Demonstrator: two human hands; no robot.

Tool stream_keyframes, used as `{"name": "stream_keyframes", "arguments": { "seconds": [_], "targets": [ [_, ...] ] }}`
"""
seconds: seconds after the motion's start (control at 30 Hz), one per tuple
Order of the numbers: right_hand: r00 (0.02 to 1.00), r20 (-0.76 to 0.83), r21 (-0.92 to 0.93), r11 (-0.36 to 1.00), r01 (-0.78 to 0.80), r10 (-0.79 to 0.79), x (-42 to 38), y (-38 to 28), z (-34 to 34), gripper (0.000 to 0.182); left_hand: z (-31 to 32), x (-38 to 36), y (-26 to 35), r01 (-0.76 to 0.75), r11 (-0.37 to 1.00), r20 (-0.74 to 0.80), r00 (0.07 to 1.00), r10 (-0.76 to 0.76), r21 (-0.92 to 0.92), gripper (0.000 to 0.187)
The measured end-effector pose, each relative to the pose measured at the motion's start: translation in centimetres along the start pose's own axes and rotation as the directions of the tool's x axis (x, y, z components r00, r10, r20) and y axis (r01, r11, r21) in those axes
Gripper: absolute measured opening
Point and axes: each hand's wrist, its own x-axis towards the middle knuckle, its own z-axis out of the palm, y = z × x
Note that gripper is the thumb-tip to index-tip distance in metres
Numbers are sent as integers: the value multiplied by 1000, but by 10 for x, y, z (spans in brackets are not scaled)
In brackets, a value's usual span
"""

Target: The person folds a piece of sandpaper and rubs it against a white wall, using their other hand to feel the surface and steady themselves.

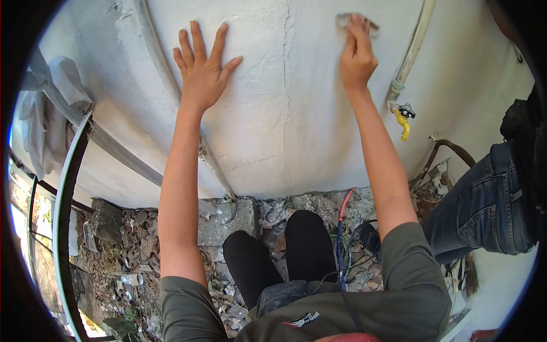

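My left hand (204, 77) lies flat against the white wall (245, 131), fingers spread, beside a pipe that runs down the wall. Higher up on the right, my right hand (359, 60) is closed on a small flat grey-brown tool (373, 27) held against the wall. Motion blurs the tool, so I cannot tell its exact kind. Between my hands a thin vertical crack (285, 74) runs down the plaster.
A yellow tap (403, 122) sticks out below the right-hand pipe (416, 45). Another person's leg in jeans (478, 208) stands close on the right. Leaves and rubble (134, 245) cover the ground. A curved metal rail (62, 222) and grey cloth (43, 125) are at left.
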Motion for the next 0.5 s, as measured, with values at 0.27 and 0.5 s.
{"name": "stream_keyframes", "arguments": {
  "seconds": [0.27,0.5],
  "targets": [
    [948,206,88,960,-265,243,-75,-46,-64,19,2,0,-1,9,999,5,1000,-9,31,73],
    [973,121,139,967,-213,197,65,-25,-12,20,3,1,0,-15,1000,-38,999,14,-23,72]
  ]
}}
